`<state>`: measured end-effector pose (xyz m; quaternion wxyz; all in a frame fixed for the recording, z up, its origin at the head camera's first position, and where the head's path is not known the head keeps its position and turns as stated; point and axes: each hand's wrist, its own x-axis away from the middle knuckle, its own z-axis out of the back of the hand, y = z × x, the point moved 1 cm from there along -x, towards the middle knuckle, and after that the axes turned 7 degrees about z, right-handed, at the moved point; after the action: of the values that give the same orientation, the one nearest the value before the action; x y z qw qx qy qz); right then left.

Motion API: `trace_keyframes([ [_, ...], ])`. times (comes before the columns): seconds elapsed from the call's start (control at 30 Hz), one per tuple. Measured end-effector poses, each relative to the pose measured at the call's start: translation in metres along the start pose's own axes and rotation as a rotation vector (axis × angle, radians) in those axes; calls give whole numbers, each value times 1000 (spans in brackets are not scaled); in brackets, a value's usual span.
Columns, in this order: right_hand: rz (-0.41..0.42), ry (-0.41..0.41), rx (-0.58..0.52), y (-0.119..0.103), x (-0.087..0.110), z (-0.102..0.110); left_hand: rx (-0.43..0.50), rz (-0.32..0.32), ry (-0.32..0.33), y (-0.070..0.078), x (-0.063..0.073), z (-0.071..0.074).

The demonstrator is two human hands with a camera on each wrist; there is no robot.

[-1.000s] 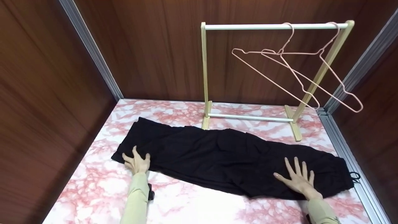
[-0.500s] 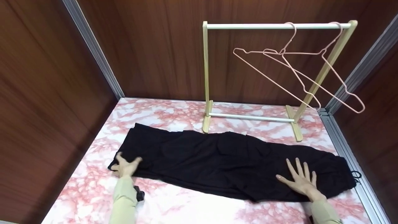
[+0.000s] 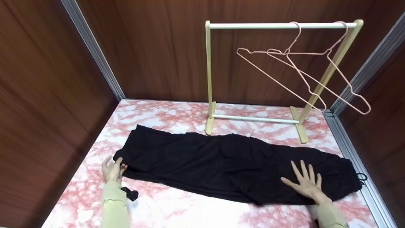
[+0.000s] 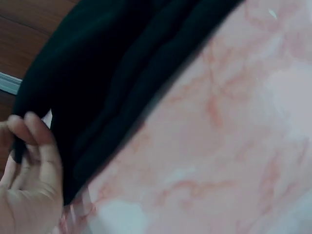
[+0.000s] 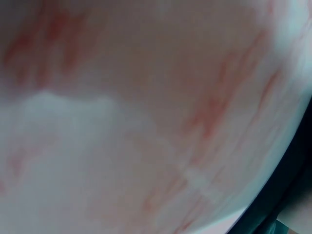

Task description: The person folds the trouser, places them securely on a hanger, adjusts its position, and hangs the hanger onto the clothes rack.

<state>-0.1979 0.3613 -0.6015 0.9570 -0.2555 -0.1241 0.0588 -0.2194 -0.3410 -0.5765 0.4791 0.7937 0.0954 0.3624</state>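
Observation:
Black trousers (image 3: 196,158) lie folded lengthwise across the table, leg ends to the left and waist to the right, where a black drawstring loop (image 3: 361,177) sticks out. At the near left corner of the leg ends, my left hand (image 3: 111,172) pinches the hem. In the left wrist view, the thumb and fingers of that hand (image 4: 36,170) close on the cloth edge, which is lifted a little with a gap beneath. My right hand (image 3: 307,186) lies flat with spread fingers on the trousers near the waist. The right wrist view shows mostly blurred tabletop and a dark cloth edge.
Behind the trousers stands a small rack (image 3: 250,26) with wooden posts and white bars. Two pink wire hangers hang from its top bar, one hook (image 3: 299,30) near the middle. Brown wood-grain panels (image 3: 158,53) enclose the pink marbled table (image 3: 177,205).
My left hand has moved left and toward me along the leg, from lying spread on the cloth to pinching the hem corner. The leg ends shifted slightly nearer. My right hand stays in place.

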Motion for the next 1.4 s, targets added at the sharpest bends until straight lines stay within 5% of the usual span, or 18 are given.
trace_keyframes([
  [0.17,-5,-17,8,0,-1,2,-4,-72,-41,14,2,6],
  [0.33,-5,-22,8,1,-2,1,-4,-220,62,23,3,16],
  [0.4,-3,-18,8,1,-2,1,-174,-262,150,23,4,21],
  [0.53,-1,-10,8,1,-1,0,-722,-229,276,15,4,28],
  [0.6,-2,-10,10,1,-1,0,-911,-208,269,11,3,31],
  [0.67,-2,-11,11,1,0,-1,-981,-216,217,8,1,32],
  [0.8,2,0,17,0,-1,-1,-987,-286,143,8,-3,33],
  [0.93,4,3,20,0,-1,0,-948,-270,145,12,-5,37],
  [1.17,0,-5,9,1,0,1,-763,-212,279,26,-2,38],
  [1.27,1,3,17,2,0,0,-765,-225,338,28,-3,35],
  [1.4,6,13,23,2,0,-2,-892,-189,367,20,-4,35],
])
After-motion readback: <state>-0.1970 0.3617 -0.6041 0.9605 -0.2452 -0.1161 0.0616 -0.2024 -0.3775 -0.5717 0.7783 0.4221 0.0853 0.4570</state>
